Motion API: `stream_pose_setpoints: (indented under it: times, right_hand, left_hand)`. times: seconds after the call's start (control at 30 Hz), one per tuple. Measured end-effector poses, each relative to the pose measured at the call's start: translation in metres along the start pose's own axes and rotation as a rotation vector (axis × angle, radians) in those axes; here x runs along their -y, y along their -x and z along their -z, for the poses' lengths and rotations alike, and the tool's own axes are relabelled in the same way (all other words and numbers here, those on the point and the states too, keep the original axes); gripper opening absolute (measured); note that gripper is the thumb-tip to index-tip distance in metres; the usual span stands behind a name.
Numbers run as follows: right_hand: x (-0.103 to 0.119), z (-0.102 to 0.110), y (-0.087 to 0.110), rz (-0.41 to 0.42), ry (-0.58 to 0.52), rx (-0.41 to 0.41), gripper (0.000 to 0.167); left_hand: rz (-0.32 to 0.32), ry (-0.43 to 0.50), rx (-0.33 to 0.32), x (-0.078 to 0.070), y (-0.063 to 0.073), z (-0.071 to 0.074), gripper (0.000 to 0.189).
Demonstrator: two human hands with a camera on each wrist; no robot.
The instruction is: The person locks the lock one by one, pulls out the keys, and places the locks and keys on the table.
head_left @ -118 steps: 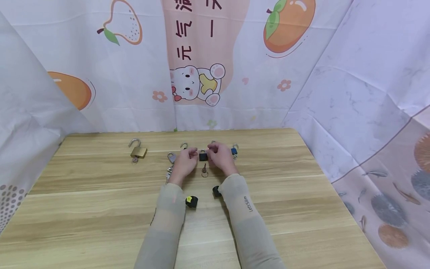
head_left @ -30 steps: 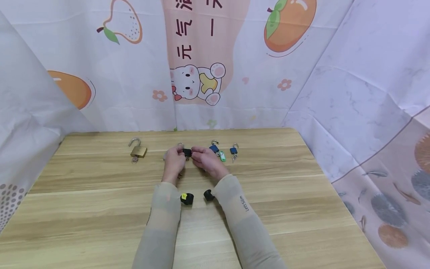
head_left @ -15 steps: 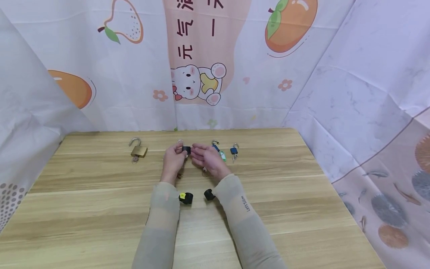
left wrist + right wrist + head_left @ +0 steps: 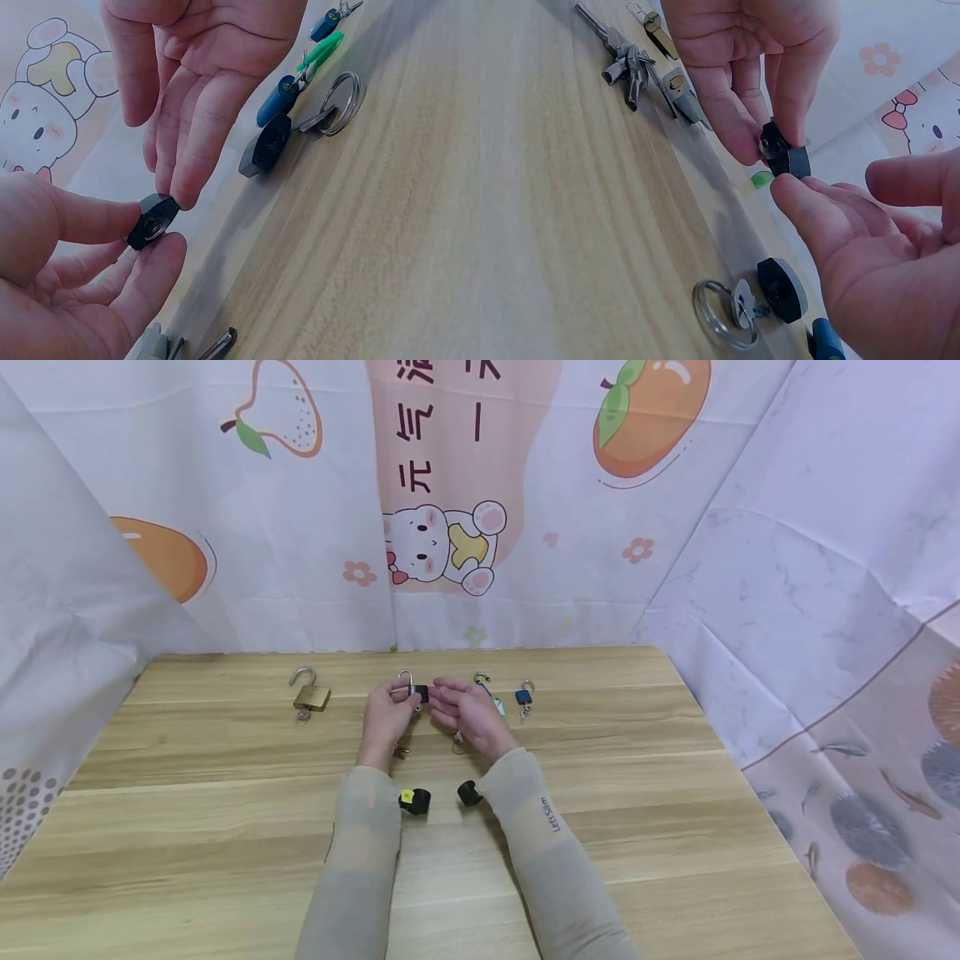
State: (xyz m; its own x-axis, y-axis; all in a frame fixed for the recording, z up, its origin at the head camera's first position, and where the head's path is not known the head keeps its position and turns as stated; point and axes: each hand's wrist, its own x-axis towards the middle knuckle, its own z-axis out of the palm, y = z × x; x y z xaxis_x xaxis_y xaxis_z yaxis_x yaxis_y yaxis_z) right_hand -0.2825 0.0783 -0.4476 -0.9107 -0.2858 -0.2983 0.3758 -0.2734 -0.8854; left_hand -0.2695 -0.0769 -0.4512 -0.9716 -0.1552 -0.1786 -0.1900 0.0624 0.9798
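My left hand pinches a small black padlock between thumb and fingers. Its shackle stands raised on the side toward the left hand. The keyhole face of the held padlock shows in the left wrist view. My right hand has its fingers extended, fingertips right at the padlock's other end. A second black padlock stands on the table below the right hand, hidden behind that hand in the head view. A key on a ring sits at its base.
A larger brass padlock with raised shackle lies at the left. Two blue padlocks, one at the right and another with a green tag, stand nearby. A grey padlock and a key bunch lie by the left hand.
Both hands have shifted left from the middle black padlock to another black one. The left hand now holds it and has turned and raised it slightly over the last second, the right hand alongside.
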Motion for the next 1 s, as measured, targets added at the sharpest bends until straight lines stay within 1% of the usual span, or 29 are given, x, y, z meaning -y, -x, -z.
stream_pose_setpoints:
  times: [0.13, 0.3, 0.37, 0.43, 0.5, 0.53, 0.6, 0.7, 0.8, 0.9, 1.0]
  right_hand:
    - [0.000, 0.000, 0.000, -0.003, 0.008, 0.000, 0.043]
    - [0.001, 0.000, -0.001, -0.001, 0.012, 0.001, 0.044]
    - [0.000, 0.001, -0.002, 0.016, 0.009, -0.001, 0.044]
    - [0.000, 0.001, -0.003, 0.048, 0.006, -0.003, 0.045]
    - [-0.001, 0.002, -0.003, 0.083, 0.007, -0.008, 0.045]
    - [-0.001, 0.003, -0.003, 0.099, 0.009, -0.010, 0.044]
    - [-0.002, 0.004, -0.003, 0.120, 0.024, -0.010, 0.044]
    - [-0.003, 0.005, -0.002, 0.132, 0.047, -0.006, 0.043]
    - [-0.004, 0.006, -0.002, 0.152, 0.059, 0.008, 0.043]
    - [-0.004, 0.008, -0.003, 0.178, 0.066, 0.029, 0.043]
    - [-0.003, 0.009, -0.005, 0.183, 0.057, 0.044, 0.044]
  left_hand:
    - [0.006, 0.005, 0.005, -0.001, 0.000, 0.000, 0.042]
    - [0.021, 0.040, 0.011, -0.003, 0.000, 0.000, 0.043]
    - [0.023, 0.064, 0.011, -0.003, -0.001, 0.001, 0.043]
    - [0.026, 0.095, 0.028, -0.003, -0.001, 0.002, 0.042]
    - [0.027, 0.118, 0.072, -0.003, -0.001, 0.004, 0.042]
    - [0.031, 0.126, 0.105, -0.003, -0.001, 0.004, 0.043]
    - [0.051, 0.134, 0.184, -0.003, 0.001, 0.008, 0.043]
    - [0.064, 0.131, 0.307, -0.003, 0.005, 0.015, 0.042]
    - [0.044, 0.136, 0.410, -0.005, 0.008, 0.019, 0.041]
    - [0.010, 0.139, 0.467, -0.006, 0.009, 0.019, 0.039]
    - [-0.002, 0.138, 0.480, -0.008, 0.009, 0.018, 0.038]
